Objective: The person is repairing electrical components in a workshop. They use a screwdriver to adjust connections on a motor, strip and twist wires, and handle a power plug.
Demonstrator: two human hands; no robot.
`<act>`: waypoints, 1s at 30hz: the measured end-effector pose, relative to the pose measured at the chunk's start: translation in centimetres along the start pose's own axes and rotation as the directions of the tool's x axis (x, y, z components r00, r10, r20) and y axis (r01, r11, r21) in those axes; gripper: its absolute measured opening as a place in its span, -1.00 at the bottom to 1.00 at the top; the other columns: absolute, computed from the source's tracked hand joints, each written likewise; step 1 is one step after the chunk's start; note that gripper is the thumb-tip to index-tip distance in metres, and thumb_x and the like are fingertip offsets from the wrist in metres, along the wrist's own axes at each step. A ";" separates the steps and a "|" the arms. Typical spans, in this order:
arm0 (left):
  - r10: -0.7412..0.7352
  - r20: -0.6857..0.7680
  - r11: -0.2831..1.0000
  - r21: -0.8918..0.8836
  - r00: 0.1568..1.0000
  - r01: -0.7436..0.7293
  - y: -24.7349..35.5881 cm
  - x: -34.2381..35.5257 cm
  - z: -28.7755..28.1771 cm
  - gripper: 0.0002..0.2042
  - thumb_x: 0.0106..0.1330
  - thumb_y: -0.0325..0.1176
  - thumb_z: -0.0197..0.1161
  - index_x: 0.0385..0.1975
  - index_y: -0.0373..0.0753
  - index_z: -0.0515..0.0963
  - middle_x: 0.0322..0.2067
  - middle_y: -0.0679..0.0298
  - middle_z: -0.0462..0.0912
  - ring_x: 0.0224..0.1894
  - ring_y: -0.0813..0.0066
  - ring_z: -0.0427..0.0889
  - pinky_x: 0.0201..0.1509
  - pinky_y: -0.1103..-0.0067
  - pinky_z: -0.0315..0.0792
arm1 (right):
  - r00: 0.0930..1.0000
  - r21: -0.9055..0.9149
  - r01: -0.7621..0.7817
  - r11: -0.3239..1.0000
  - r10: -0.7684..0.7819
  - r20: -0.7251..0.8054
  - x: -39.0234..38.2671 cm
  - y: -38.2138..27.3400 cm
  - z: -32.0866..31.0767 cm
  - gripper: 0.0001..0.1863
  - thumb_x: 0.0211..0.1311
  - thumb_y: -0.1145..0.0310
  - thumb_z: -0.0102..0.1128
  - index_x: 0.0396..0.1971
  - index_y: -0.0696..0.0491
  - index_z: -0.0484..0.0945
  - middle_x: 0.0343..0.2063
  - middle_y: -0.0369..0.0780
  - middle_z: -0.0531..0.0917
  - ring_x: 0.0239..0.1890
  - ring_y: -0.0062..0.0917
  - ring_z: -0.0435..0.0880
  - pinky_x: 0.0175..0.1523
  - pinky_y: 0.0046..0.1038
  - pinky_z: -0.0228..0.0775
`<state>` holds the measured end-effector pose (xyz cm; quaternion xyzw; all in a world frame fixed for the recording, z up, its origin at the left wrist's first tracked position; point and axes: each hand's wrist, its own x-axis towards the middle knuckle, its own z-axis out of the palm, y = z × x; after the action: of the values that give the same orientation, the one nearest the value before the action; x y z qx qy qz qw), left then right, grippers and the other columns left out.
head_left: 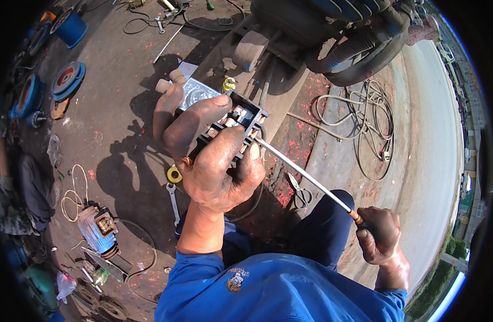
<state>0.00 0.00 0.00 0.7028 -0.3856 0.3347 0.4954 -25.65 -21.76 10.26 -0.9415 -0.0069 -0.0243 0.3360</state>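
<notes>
Open-air ground point(112, 70), dusty grey-brown and stained, with red flecks point(313, 94) scattered thickest right of centre; a paler, smoother paved strip point(434, 134) runs down the right side, far to near. Beyond it, along the right edge, green shrubbery point(448, 263) at the near end, other roadside detail too small to tell. Strong sunlight, with dark, crisp shadows point(117, 177) on the ground at left.

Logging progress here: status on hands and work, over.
Left hand gripping black electrical part. Right hand holding long screwdriver, tip at the part's edge. Left fingertip close beside tip.
</notes>
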 end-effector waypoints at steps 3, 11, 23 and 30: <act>0.005 -0.030 1.000 -0.014 1.000 -0.005 0.3 0.3 0.3 -0.74 0.22 -0.28 0.32 -0.12 -0.08 0.49 0.02 0.14 0.50 0.29 -0.11 0.26 0.38 -0.01 0.20 | 0.999 0.015 -0.008 1.000 0.008 -0.037 0.1 -0.1 0.2 -0.68 0.30 0.34 0.31 -0.11 0.25 0.51 -0.56 -0.12 0.63 -0.63 -0.34 0.60 -0.52 -0.39 0.42; 0.022 -0.117 0.999 -0.022 0.993 -0.025 0.5 -0.3 0.8 -0.70 0.16 -0.35 0.33 -0.12 -0.22 0.47 0.04 0.00 0.50 0.26 -0.17 0.36 0.37 -0.06 0.20 | 0.988 0.069 0.032 0.997 -0.021 -0.156 0.5 0.5 0.2 -0.67 0.23 0.42 0.26 -0.08 0.28 0.49 -0.43 -0.07 0.67 -0.49 -0.36 0.66 -0.35 -0.44 0.50; -0.108 -0.211 0.972 -0.226 0.972 0.059 0.7 -1.2 1.9 -0.66 0.19 -0.41 0.32 -0.05 -0.24 0.43 0.17 -0.06 0.41 0.35 -0.02 0.32 0.43 0.06 0.22 | 0.968 -0.169 0.196 0.966 -0.218 -0.126 -2.9 3.0 1.3 -0.72 0.28 0.39 0.22 -0.10 0.23 0.51 -0.47 -0.02 0.64 -0.47 -0.21 0.66 -0.34 -0.29 0.49; -0.112 -0.198 0.973 -0.219 0.974 0.067 1.2 -1.3 1.7 -0.66 0.17 -0.40 0.32 -0.06 -0.27 0.45 0.16 -0.08 0.43 0.30 0.04 0.38 0.49 -0.02 0.10 | 0.959 -0.074 0.219 0.973 -0.229 -0.165 -3.0 2.9 1.5 -0.75 0.22 0.44 0.21 -0.16 0.26 0.52 -0.48 -0.01 0.63 -0.50 -0.21 0.65 -0.38 -0.33 0.47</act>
<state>-1.55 -1.58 -1.09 0.6240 -0.3325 0.3411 0.6195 -28.53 -23.06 7.09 -0.9379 -0.0838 -0.1436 0.3044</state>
